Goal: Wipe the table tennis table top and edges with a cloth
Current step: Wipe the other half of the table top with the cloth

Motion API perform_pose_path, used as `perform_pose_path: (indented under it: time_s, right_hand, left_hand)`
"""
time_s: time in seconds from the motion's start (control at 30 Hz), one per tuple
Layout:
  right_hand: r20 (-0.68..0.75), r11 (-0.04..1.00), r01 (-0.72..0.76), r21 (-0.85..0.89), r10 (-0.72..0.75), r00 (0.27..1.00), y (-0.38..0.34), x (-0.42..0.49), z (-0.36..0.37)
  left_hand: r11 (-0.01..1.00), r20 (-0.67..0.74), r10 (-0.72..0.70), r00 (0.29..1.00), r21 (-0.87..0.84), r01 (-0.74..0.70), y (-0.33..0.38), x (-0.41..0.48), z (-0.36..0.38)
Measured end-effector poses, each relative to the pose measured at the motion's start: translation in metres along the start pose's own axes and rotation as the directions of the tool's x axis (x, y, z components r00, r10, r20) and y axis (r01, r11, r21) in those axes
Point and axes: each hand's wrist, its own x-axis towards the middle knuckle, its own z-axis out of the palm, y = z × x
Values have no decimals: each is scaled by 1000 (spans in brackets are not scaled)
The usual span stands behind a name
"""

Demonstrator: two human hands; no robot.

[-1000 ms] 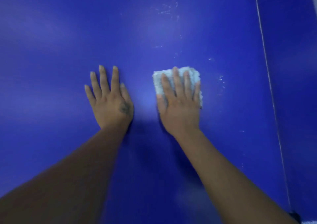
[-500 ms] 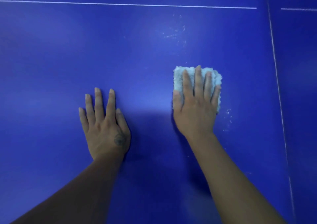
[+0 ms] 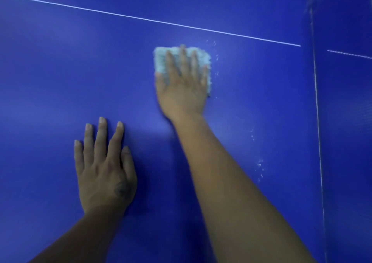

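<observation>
The blue table tennis table top [image 3: 50, 81] fills the view. A folded pale blue-white cloth [image 3: 161, 59] lies flat on it, just below a thin white line. My right hand [image 3: 182, 85] presses on the cloth with straight fingers, arm stretched far forward and slightly blurred. My left hand [image 3: 104, 170] rests flat on the bare surface nearer to me, fingers spread, holding nothing.
A thin white line [image 3: 151, 20] runs across the top from left to right. A pale seam [image 3: 317, 109] runs away from me at the right. White specks of dust [image 3: 259, 164] lie right of my right forearm and beside the cloth.
My right hand has pushed the cloth forward, away from me, toward the white line. My left hand has stayed flat in place. The view has tilted up, showing more of the line.
</observation>
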Motion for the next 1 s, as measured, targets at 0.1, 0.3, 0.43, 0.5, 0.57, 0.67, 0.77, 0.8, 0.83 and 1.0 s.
perform_pose_path:
  time_s: [0.1, 0.3, 0.43, 0.5, 0.57, 0.67, 0.77, 0.8, 0.83, 1.0]
  right_hand:
    - [13, 988, -157, -13, 157, 988, 56, -5, -13]
    - [7, 999, -36, -27, 36, 999, 11, -45, -3]
    - [53, 990, 138, -3, -138, 989, -62, -15, 8]
    - [80, 989, 148, 12, -148, 986, -70, 15, 8]
    - [81, 995, 98, 15, -99, 992, -51, 43, 5]
    - [62, 997, -82, 7, 82, 995, 13, 67, -6]
    - [76, 962, -275, -5, 274, 959, 89, 60, -24]
    - [80, 943, -334, -14, 334, 939, 110, 52, -32]
    - [87, 919, -393, -17, 393, 915, 127, 43, -37]
    - [83, 866, -499, -38, 501, 862, 112, 14, -39]
  left_hand:
    - [1000, 10, -2, 1000, -15, 2, 0, 0, -1]
    - [1000, 5, 3, 1000, -13, -3, -2, 0, 1]
    - [1000, 12, 6, 1000, -4, -6, -6, 0, 6]
    - [1000, 12, 7, 1000, -4, -7, -5, 0, 6]
    - [1000, 12, 9, 1000, -2, -9, -5, 1, 6]
    - [1000, 19, 7, 1000, 0, -7, -5, 0, 7]
    - [1000, 38, 4, 999, -14, -3, -4, 0, 7]
    - [1000, 42, 2, 999, -17, -1, -3, 0, 6]
    - [1000, 45, -2, 999, -16, 3, -2, 0, 5]
    - [999, 67, -20, 998, -34, 22, 2, 0, 0]
